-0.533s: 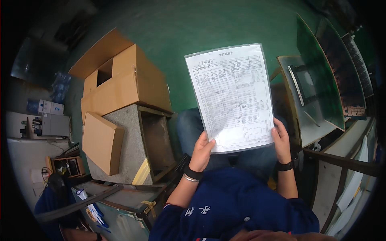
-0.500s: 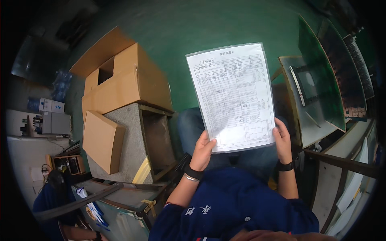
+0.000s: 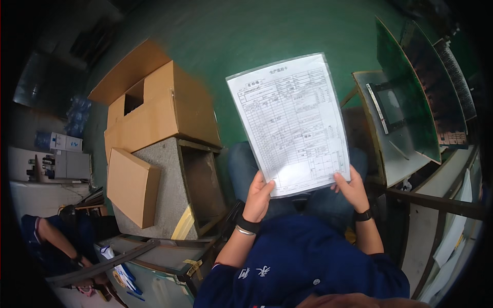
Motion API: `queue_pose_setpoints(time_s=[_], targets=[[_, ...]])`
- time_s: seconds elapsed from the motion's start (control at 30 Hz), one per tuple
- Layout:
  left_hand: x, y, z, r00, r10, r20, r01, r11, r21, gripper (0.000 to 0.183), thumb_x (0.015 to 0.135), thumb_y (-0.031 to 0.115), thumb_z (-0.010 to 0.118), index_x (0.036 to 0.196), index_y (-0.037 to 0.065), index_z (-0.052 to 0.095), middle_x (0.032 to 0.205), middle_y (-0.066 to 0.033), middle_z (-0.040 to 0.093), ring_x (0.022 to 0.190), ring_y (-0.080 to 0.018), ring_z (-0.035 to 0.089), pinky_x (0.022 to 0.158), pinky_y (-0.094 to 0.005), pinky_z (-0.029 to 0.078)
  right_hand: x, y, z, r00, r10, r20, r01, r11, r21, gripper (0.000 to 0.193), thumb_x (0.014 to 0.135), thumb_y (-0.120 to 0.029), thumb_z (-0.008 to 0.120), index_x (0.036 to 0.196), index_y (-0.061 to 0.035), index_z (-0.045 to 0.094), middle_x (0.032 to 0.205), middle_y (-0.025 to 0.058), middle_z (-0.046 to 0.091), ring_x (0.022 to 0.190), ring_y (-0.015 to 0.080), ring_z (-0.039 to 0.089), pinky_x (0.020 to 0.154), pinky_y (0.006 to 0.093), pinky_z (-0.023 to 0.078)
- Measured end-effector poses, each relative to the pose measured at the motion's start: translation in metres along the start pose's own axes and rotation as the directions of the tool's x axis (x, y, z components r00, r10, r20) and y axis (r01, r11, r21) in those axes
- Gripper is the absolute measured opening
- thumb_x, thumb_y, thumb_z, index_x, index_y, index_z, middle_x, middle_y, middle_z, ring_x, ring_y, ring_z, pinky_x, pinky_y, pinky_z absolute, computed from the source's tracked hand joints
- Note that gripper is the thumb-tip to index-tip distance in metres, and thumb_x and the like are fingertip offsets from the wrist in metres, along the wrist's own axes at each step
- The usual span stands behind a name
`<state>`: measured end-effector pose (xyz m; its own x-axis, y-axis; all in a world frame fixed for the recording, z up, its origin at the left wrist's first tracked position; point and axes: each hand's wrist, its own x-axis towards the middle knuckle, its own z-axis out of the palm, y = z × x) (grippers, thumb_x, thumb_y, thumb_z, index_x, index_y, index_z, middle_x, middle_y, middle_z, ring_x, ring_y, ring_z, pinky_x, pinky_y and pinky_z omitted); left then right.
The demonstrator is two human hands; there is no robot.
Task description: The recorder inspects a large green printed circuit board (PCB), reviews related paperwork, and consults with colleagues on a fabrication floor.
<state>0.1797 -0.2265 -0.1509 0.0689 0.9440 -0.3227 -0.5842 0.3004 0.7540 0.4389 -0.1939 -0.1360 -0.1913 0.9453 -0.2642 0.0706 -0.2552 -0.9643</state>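
A printed form in a clear plastic sleeve (image 3: 292,123) is held up in front of me, over my lap and the green floor. Tables, lines of small print and a few stamped boxes cover its white face. My left hand (image 3: 258,199) grips its lower left corner, thumb on the front and the other fingers behind. At the lower right corner, my right hand (image 3: 353,189) is closed on the edge, its thumb lying on the front. The sheet tilts slightly to the left at its top. A bright patch of glare lies near its lower left part.
On my left a large open cardboard box (image 3: 146,115) and a flatter carton (image 3: 128,187) rest by a grey-topped stand (image 3: 172,174). Green-faced panels (image 3: 405,87) and a framed board (image 3: 387,110) stand on the right. A co-worker's arm (image 3: 61,238) shows at lower left.
The form has shifted slightly left and tilted more. My right thumb has moved inward onto the sheet's front. The co-worker at lower left has moved, with an arm now reaching out over the workbench.
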Motion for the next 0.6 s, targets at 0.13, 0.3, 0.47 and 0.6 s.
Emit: queue_pose_setpoints(time_s=[0.13, 0.3, 0.47, 0.6], targets=[[-0.001, -0.003, -0.003, 0.999, 0.004, -0.032, -0.004, 1.0, -0.007, 0.045, 0.088, -0.006, 0.04, 0.132, -0.001, 0.035, 0.132, -0.0116, 0.045, 0.122, -0.019, 0.043, 0.102, -0.0313, 0.033, 0.0, 0.0, 0.007, 0.998, -0.026, 0.056, 0.028, 0.999, -0.037, 0.033, 0.093, -0.016, 0.05, 0.118, 0.0044, 0.047, 0.094, 0.0102, 0.063, 0.07, 0.0121, 0.062, 0.056, 0.022, 0.048], [-0.001, -0.001, -0.005, 1.0, -0.004, -0.001, 0.004, 0.998, -0.06, 0.056, 0.079, -0.012, 0.036, 0.134, 0.001, 0.032, 0.133, -0.0129, 0.043, 0.124, -0.0223, 0.042, 0.104, -0.0365, 0.033, -0.002, 0.005, 0.007, 0.999, -0.026, 0.023, 0.027, 0.999, -0.044, 0.033, 0.093, -0.015, 0.048, 0.119, 0.0059, 0.046, 0.095, 0.011, 0.063, 0.071, 0.0137, 0.063, 0.058, 0.0232, 0.049], [0.0, -0.001, -0.007, 1.0, 0.001, -0.006, -0.001, 0.998, -0.064, 0.057, 0.079, -0.012, 0.036, 0.134, 0.0, 0.033, 0.133, -0.0128, 0.044, 0.124, -0.0223, 0.042, 0.104, -0.0366, 0.033, -0.001, 0.004, 0.01, 1.0, -0.008, 0.01, 0.009, 0.997, -0.077, 0.029, 0.095, -0.013, 0.045, 0.116, 0.006, 0.047, 0.092, 0.0116, 0.063, 0.07, 0.0145, 0.063, 0.057, 0.0235, 0.05], [-0.001, 0.003, -0.012, 0.999, 0.032, 0.029, -0.031, 0.999, -0.032, 0.048, 0.084, -0.009, 0.04, 0.131, -0.002, 0.037, 0.128, -0.0123, 0.049, 0.118, -0.0195, 0.047, 0.101, -0.0327, 0.034, -0.006, 0.006, 0.015, 1.0, -0.004, 0.028, 0.005, 0.999, -0.049, 0.025, 0.095, -0.013, 0.042, 0.111, 0.0056, 0.048, 0.09, 0.0118, 0.063, 0.07, 0.0147, 0.063, 0.057, 0.0238, 0.049]])
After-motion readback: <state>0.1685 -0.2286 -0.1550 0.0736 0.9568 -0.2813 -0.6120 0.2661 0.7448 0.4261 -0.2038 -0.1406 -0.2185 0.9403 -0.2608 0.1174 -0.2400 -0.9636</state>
